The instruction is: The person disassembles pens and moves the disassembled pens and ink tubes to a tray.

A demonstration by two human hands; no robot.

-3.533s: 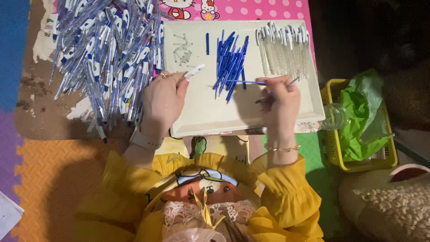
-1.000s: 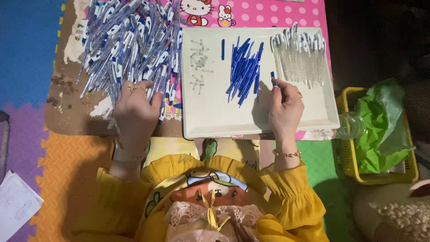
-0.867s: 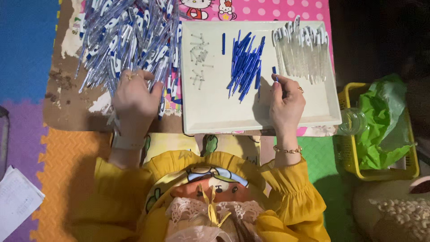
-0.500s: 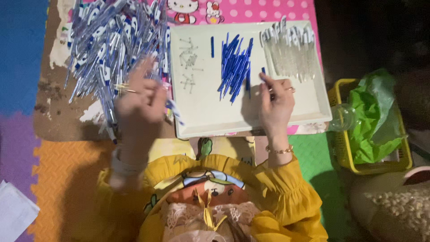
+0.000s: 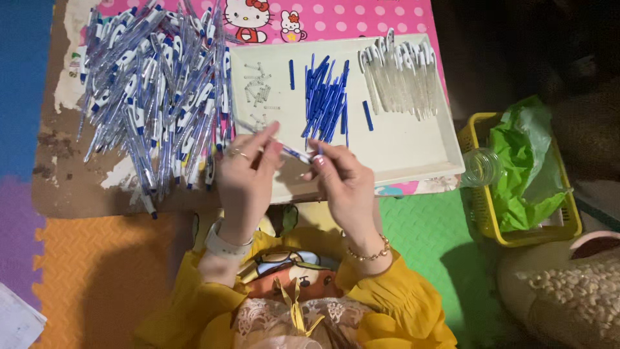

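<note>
We pinch a clear pen barrel [image 5: 261, 132] in our left hand [image 5: 245, 171] and bring our right hand [image 5: 342, 178], fingers closed on its blue tip, to meet it over the white tray [image 5: 413, 145], where blue refills [image 5: 326, 100] lie sorted within reach

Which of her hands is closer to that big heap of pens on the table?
The left hand. It sits right at the lower right edge of the heap of pens, holding one pen. The right hand is farther off, over the white tray.
</note>
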